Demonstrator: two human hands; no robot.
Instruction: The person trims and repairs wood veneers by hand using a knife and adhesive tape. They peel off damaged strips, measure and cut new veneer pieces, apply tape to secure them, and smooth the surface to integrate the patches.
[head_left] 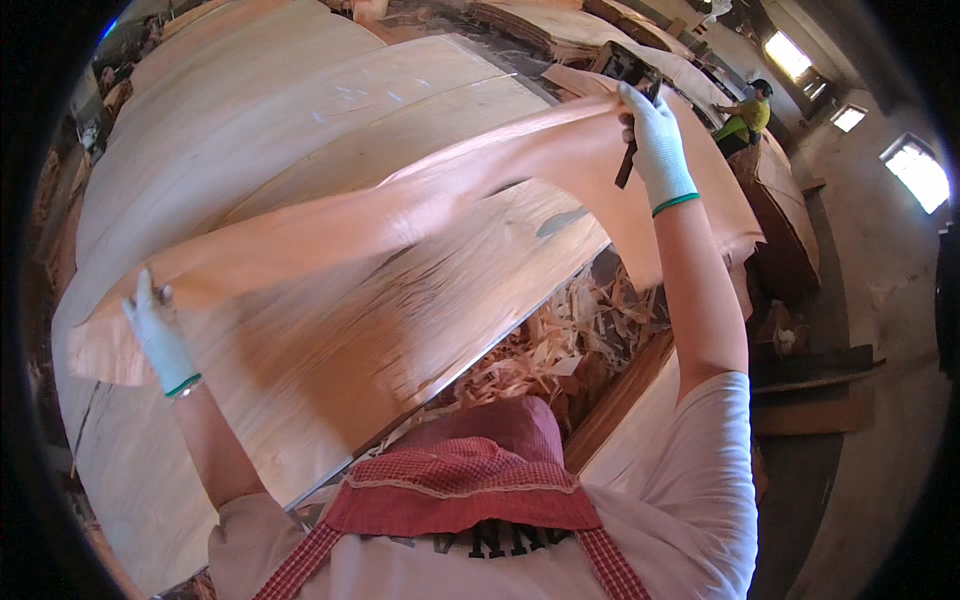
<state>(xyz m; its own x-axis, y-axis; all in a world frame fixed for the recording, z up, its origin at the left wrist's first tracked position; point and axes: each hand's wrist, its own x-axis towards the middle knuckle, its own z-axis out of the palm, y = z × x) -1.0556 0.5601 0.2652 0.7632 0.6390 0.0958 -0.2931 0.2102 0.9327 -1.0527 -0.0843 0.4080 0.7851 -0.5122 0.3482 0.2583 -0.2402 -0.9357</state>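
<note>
A long, thin strip of wood veneer (430, 205) is stretched in the air across the view, bowed and curling along its length. My left hand (160, 340), in a white glove with a green cuff, pinches its left end. At the upper right, my right hand (657, 155), gloved alike, is closed at the strip's other end. It also holds a dark, flat, knife-like tool (626, 166) that points downward; its exact kind is unclear. Below the strip lies a broad sheet of pale veneer (390, 320), partly hidden by it and in my shadow.
Torn veneer scraps (560, 345) are heaped between the sheet's near edge and me. More large veneer sheets (240, 110) spread out at the far left. Veneer stacks (540, 30) stand farther back. A co-worker (745, 118) in yellow-green stands at a stack, far right.
</note>
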